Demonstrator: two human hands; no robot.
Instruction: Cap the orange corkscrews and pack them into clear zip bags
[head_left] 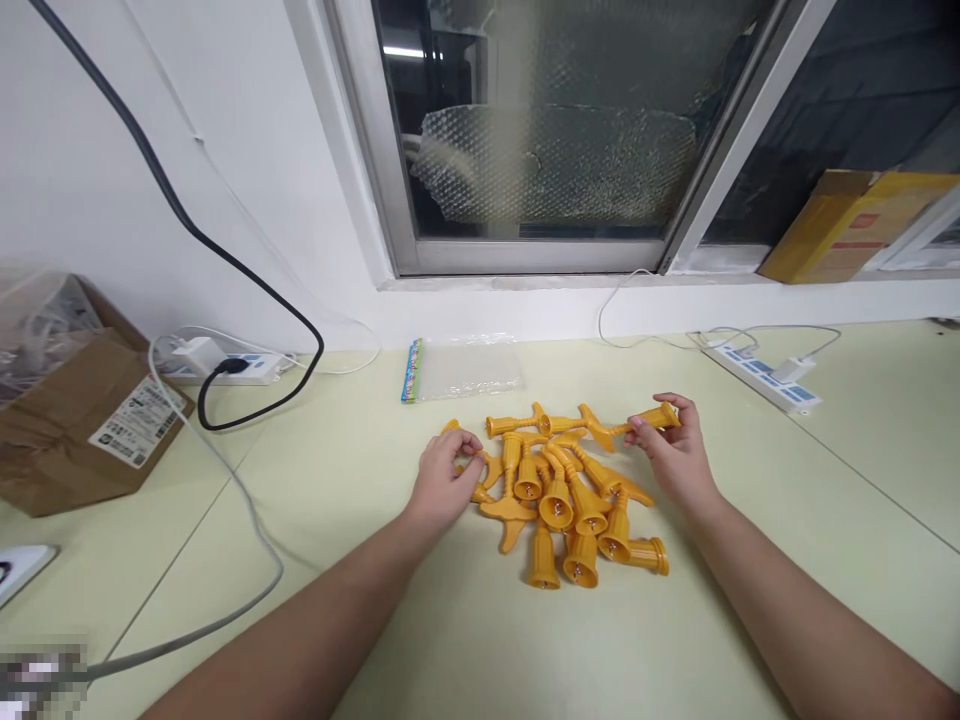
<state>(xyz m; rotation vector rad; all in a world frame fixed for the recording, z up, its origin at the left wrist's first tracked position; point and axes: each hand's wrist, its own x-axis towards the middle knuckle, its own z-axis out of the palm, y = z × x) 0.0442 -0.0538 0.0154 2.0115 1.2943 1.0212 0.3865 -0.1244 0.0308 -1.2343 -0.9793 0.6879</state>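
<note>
A heap of orange plastic pieces point(556, 503), each with a flared hollow cup and a ribbed stem, lies on the pale green table. Some have a wing-like end. At the right of the back row, my right hand point(679, 450) pinches the cup end of one orange piece point(657, 416) between thumb and fingers. My left hand point(448, 474) is at the heap's left side, its fingers closed on an orange piece point(451, 426) that they partly cover. Behind the heap a clear plastic bag point(469, 368) with a coloured header lies flat.
An open cardboard box point(82, 430) stands at the left, near a power strip point(259, 368) with black and white cables. A second power strip point(761, 377) lies at the back right. Behind the table are a wall and a window point(555, 130), with a yellow-brown carton point(847, 225) on the sill.
</note>
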